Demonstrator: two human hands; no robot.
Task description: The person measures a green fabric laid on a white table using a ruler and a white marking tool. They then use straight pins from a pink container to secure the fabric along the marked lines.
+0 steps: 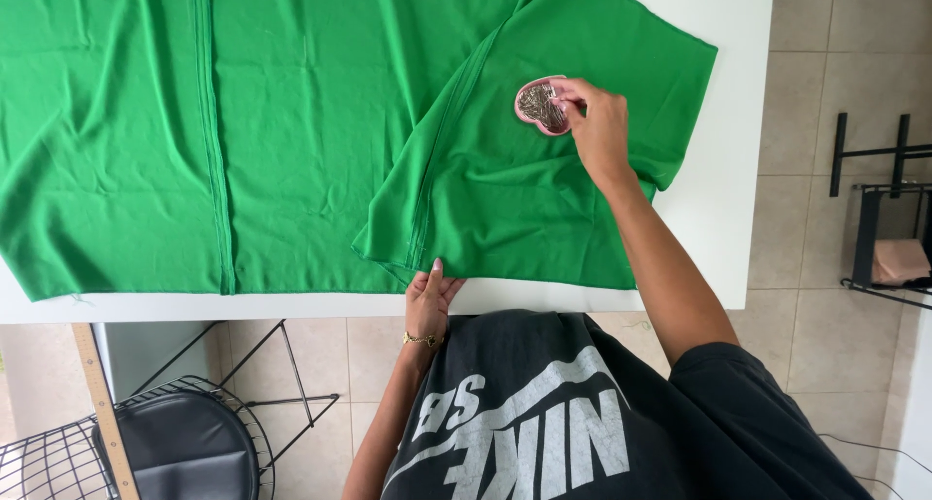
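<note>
Green fabric (291,121) lies spread over a white table (718,170), with one piece folded over on the right. A small pink heart-shaped dish (532,109) full of metal pins sits on the folded piece. My right hand (600,131) reaches into the dish, fingertips pinched at the pins. My left hand (430,301) rests at the near table edge, fingers flat on the fabric's hem, a gold bracelet on the wrist.
A black wire chair with a dark cushion (184,442) stands under the table at lower left, next to a wooden ruler (102,413). A black metal rack (883,218) stands on the tiled floor at right.
</note>
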